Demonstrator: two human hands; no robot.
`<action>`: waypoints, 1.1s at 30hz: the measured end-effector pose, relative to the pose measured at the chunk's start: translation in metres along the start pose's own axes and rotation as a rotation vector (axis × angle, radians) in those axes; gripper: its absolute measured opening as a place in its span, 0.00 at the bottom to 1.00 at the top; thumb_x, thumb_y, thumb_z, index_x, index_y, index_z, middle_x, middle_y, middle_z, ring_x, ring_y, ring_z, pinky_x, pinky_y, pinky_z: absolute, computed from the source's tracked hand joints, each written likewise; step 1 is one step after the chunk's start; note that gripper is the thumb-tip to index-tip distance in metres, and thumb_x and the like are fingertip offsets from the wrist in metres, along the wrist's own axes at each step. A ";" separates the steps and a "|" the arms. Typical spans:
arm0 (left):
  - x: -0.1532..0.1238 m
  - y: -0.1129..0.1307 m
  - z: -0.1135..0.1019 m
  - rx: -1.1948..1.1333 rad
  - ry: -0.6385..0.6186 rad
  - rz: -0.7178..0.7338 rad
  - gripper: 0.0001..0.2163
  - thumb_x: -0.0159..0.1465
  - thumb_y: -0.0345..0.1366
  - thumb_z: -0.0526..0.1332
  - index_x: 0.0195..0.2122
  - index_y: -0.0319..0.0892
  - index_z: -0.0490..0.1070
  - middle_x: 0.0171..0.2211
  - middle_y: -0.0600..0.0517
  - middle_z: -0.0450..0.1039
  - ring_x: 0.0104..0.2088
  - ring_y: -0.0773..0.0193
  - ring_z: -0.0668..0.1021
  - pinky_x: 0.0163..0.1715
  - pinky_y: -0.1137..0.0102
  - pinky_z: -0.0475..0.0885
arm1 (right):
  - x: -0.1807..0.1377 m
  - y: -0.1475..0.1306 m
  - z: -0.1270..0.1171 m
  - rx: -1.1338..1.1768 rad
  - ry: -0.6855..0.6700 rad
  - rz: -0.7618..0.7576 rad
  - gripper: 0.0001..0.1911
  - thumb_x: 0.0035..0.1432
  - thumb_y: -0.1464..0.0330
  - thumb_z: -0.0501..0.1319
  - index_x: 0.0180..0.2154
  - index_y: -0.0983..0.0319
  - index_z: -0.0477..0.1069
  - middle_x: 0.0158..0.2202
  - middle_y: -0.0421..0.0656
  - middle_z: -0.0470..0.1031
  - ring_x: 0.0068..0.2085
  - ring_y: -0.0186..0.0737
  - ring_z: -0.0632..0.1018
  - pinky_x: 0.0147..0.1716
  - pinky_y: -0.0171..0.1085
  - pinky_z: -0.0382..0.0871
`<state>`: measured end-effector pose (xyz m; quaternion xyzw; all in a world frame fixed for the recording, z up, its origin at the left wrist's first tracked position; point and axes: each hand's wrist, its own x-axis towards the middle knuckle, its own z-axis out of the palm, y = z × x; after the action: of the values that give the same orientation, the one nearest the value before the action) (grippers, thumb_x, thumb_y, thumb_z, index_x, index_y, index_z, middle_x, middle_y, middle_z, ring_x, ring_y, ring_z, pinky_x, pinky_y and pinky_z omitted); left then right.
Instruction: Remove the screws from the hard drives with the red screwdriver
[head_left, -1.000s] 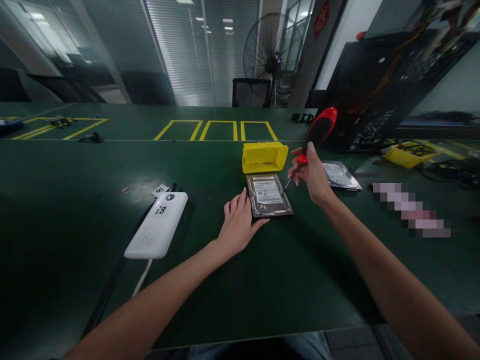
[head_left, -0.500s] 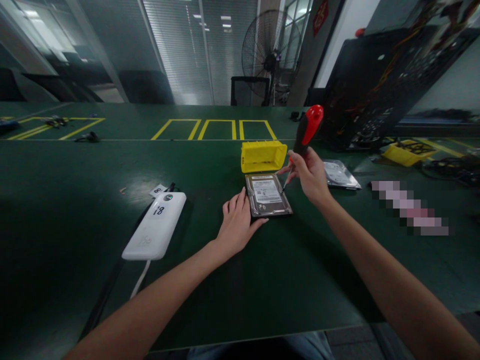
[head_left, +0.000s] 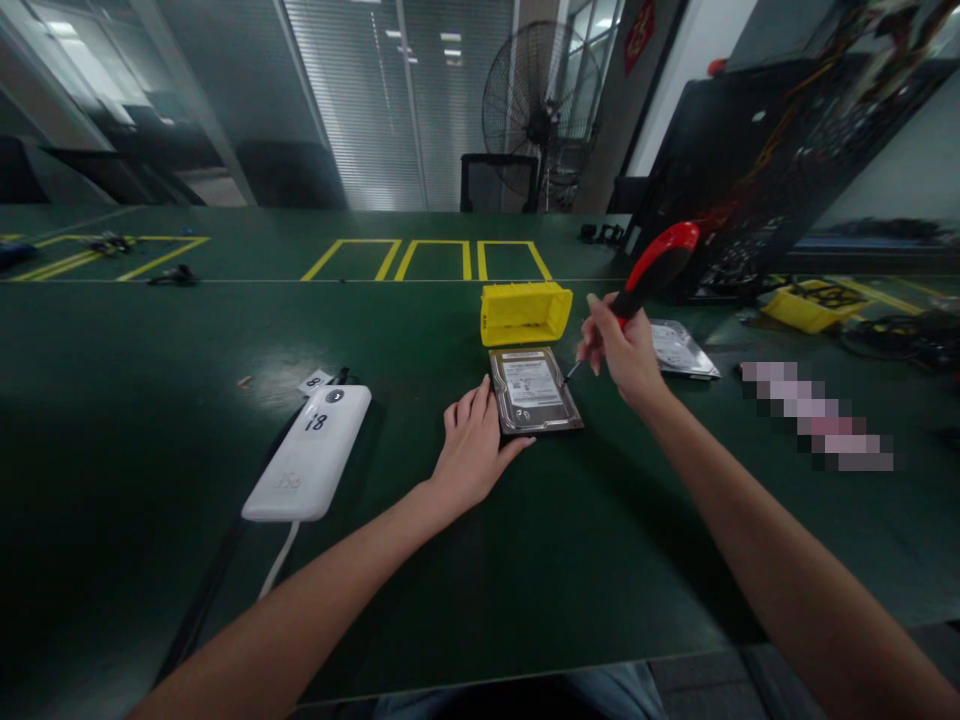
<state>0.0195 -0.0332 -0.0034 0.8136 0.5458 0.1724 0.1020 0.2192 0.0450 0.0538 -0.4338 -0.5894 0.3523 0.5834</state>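
A silver hard drive (head_left: 534, 389) with a white label lies flat on the green table (head_left: 150, 400). My left hand (head_left: 474, 448) rests open against its near left corner, fingers along the side. My right hand (head_left: 625, 347) is closed around a red and black screwdriver (head_left: 654, 267). The handle leans up and to the right, and the thin tip meets the drive's right edge. Just behind the drive stands a small yellow bin (head_left: 525, 312).
A white power bank (head_left: 310, 453) marked 18, with a cable, lies to the left. A second hard drive (head_left: 679, 350) sits right of my right hand. A black computer case (head_left: 757, 160) with wiring, another yellow bin (head_left: 799, 308) and a fan (head_left: 541, 110) stand farther back.
The screwdriver handle swung upright half a second ago and has tilted back to the right. My left hand and the drive have stayed put.
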 end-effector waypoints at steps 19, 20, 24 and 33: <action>-0.002 0.000 -0.002 0.004 -0.017 0.006 0.32 0.65 0.51 0.51 0.64 0.39 0.47 0.67 0.42 0.44 0.64 0.49 0.53 0.60 0.50 0.53 | -0.001 -0.002 -0.001 0.038 -0.132 -0.014 0.15 0.55 0.55 0.59 0.35 0.58 0.61 0.27 0.37 0.63 0.22 0.31 0.73 0.13 0.30 0.62; -0.002 0.000 -0.001 0.003 -0.014 0.007 0.31 0.65 0.51 0.51 0.64 0.39 0.47 0.67 0.42 0.44 0.64 0.48 0.53 0.60 0.50 0.54 | -0.001 -0.001 0.000 0.043 -0.136 -0.023 0.15 0.56 0.55 0.60 0.35 0.58 0.61 0.25 0.37 0.63 0.22 0.31 0.73 0.13 0.30 0.62; -0.001 0.000 -0.001 0.002 -0.016 0.002 0.32 0.65 0.51 0.52 0.65 0.39 0.46 0.67 0.42 0.44 0.64 0.48 0.53 0.60 0.50 0.54 | -0.003 -0.002 0.002 0.051 -0.144 -0.040 0.13 0.56 0.57 0.60 0.35 0.58 0.60 0.20 0.35 0.62 0.22 0.33 0.73 0.14 0.31 0.64; 0.000 0.001 -0.001 0.020 -0.030 -0.006 0.32 0.65 0.51 0.52 0.64 0.39 0.47 0.67 0.42 0.44 0.65 0.49 0.53 0.60 0.51 0.53 | -0.002 -0.002 0.001 0.095 -0.125 0.006 0.17 0.55 0.53 0.59 0.35 0.58 0.60 0.19 0.33 0.57 0.21 0.31 0.69 0.17 0.33 0.68</action>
<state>0.0195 -0.0337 -0.0018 0.8155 0.5483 0.1545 0.1024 0.2181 0.0422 0.0550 -0.3846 -0.6057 0.4082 0.5644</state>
